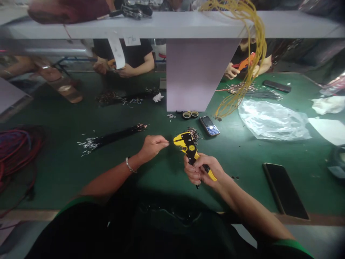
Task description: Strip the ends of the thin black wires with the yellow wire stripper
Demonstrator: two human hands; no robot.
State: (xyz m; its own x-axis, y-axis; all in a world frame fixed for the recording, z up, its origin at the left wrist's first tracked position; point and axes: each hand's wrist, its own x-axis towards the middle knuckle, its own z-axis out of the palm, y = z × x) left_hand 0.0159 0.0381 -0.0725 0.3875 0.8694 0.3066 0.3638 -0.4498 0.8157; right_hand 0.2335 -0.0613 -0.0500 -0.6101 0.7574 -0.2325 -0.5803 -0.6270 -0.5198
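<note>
Since the right hand [202, 171] clamps a yellow wire stripper [188, 147] near the worktop's [242, 158] front edge while the left hand [152, 148], held apart, pinches something too fine to make out, a careless swing of the stripper could scatter the loose metal terminals [193, 134] heaped just beyond it.

This is a wire-harness production workshop. A long workbench topped with a green mat [56, 187] runs beneath a raised white shelf [151, 25], and a co-worker [129, 54] sits at work across its far edge. Bundles of black wires [113, 136] with bare metal ends lie on the mat, yellow wires [265, 46] drape over the shelf, and a coil of red wire [16, 154] sits near the left edge. A yellow wire stripper [188, 147], tape rolls [190, 114] and an orange hand tool [244, 62] mark it as bench labour.
</note>
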